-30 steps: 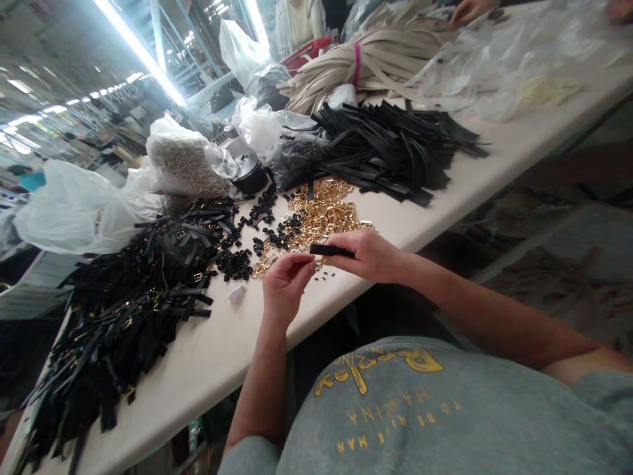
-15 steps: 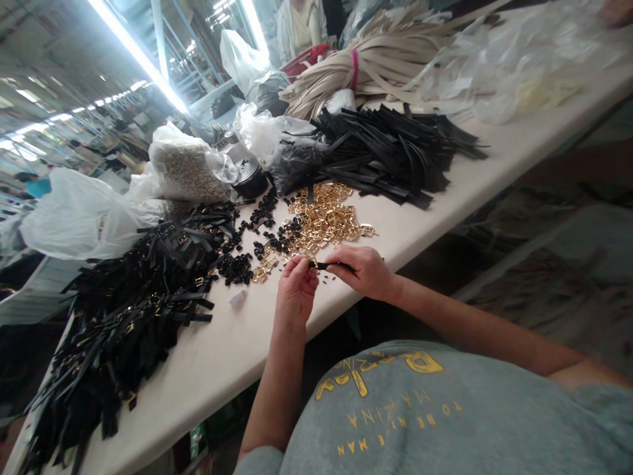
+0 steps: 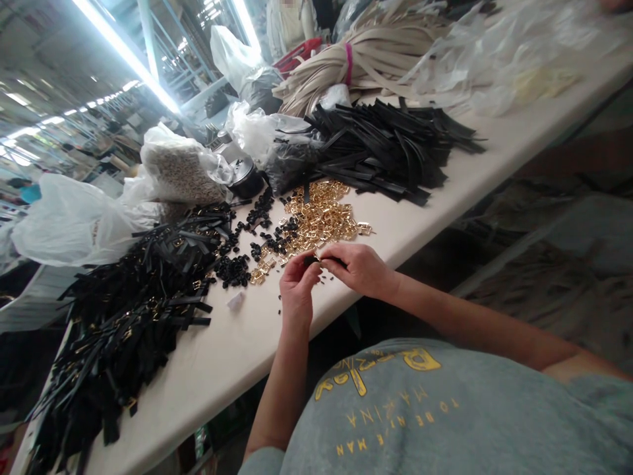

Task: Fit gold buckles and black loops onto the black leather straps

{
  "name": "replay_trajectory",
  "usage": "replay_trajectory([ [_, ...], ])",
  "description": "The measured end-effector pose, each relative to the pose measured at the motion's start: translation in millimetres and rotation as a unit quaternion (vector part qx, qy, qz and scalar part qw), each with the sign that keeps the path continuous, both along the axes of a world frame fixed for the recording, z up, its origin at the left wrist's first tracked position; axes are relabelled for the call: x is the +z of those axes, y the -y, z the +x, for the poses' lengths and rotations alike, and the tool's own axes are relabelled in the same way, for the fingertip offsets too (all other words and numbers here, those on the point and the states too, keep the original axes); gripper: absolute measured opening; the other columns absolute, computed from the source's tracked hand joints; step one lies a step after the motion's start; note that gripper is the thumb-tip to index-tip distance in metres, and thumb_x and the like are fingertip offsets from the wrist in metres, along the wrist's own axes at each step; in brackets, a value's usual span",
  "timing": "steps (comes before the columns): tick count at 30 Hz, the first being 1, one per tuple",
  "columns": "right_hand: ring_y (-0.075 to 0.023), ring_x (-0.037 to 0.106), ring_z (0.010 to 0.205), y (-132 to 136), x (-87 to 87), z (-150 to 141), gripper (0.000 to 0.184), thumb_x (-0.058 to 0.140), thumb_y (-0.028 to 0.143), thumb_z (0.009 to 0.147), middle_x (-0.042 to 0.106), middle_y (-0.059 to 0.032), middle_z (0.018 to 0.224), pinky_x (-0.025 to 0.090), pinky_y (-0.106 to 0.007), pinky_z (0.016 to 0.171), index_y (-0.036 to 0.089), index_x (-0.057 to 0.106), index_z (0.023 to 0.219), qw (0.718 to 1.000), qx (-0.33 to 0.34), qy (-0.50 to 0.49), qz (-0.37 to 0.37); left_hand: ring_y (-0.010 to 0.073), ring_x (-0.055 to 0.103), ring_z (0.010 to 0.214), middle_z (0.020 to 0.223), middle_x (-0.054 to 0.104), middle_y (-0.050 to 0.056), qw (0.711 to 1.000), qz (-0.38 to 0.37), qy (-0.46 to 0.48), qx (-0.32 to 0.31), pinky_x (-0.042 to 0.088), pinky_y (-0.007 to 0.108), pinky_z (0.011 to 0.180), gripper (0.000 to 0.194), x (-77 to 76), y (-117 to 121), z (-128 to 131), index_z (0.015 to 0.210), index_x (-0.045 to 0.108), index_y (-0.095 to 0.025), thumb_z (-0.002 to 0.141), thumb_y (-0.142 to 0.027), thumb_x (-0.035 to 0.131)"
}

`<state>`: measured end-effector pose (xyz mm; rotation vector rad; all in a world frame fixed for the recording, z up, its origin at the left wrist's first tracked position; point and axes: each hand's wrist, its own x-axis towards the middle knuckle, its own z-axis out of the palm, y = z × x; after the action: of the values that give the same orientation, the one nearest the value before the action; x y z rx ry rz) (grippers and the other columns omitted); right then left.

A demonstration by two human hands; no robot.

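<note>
My left hand and my right hand meet above the table's near edge, fingers pinched around a short black strap. A small gold glint, likely a buckle, shows between the fingertips; the fingers hide most of it. Just beyond the hands lies a heap of gold buckles. Small black loops are gathered left of it, some mixed in among the buckles. Further left spreads a large pile of black straps with gold buckles on them.
Loose black straps lie behind the buckles, with beige straps bundled beyond. Filled plastic bags and a dark round tin stand at the back. Clear plastic sheeting covers the far right. A person is behind the table.
My hands have drawn together, and the strap stretch that showed between them is now mostly covered by fingers. My left fingers have turned toward the right hand. The view has shifted slightly.
</note>
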<state>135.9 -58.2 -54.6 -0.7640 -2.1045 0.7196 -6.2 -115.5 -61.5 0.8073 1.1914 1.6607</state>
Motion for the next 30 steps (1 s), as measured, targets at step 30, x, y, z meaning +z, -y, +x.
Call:
replay_trajectory([
  [30,-0.0095,0.039,0.055,14.9,-1.7,13.9,0.031,0.053,0.033,0.091,0.051,0.0024,0.06,0.025,-0.024,0.055,0.018,0.053,0.065,0.997,0.011,0.07,0.011,0.0047,0.057,0.06,0.074,0.066,-0.002,0.981,-0.049,0.185,-0.025,0.044,0.015,0.057,0.031,-15.8,8.6,19.9,0.084,0.07,-0.019,0.062,-0.034,0.086],
])
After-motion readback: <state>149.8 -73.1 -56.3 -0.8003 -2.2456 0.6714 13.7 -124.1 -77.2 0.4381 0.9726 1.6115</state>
